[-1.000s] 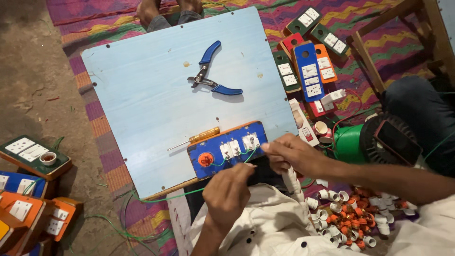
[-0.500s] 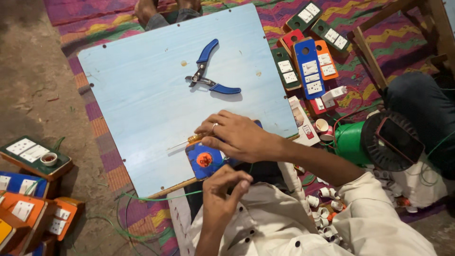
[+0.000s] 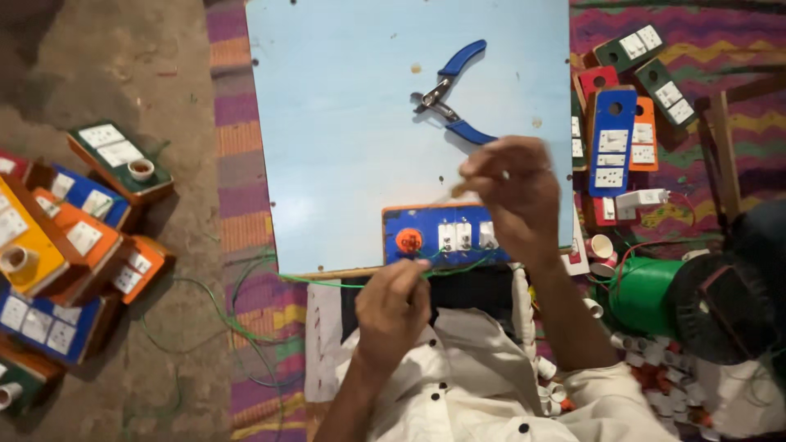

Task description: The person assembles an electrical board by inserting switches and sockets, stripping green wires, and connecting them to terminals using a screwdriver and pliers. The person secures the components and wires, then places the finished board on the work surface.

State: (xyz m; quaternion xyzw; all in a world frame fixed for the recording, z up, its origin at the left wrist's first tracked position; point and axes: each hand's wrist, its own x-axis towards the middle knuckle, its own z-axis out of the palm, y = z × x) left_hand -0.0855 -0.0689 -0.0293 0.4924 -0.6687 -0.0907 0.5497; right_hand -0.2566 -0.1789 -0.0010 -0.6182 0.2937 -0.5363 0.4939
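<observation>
A blue switch box [image 3: 442,235] with an orange round part and white switches lies at the near edge of a light blue board [image 3: 352,139]. My right hand [image 3: 514,196] hovers just above the box and is closed on a thin screwdriver [image 3: 457,191], whose tip is blurred. Just in front of the box, my left hand [image 3: 393,309] pinches a green wire [image 3: 327,282] that runs along the board's front edge. Blue-handled pliers [image 3: 454,94] lie open on the board beyond my right hand.
Several coloured switch boxes [image 3: 616,139] lie on the patterned mat to the right, more [image 3: 65,237] are stacked on the floor at left. A green spool [image 3: 647,295], small white and orange holders [image 3: 655,376] and a wooden frame [image 3: 725,155] crowd the right side.
My right hand reached over to the screwdriver lying on the board, picked it up and raised it above the blue box. My left hand moved forward to the green wire.
</observation>
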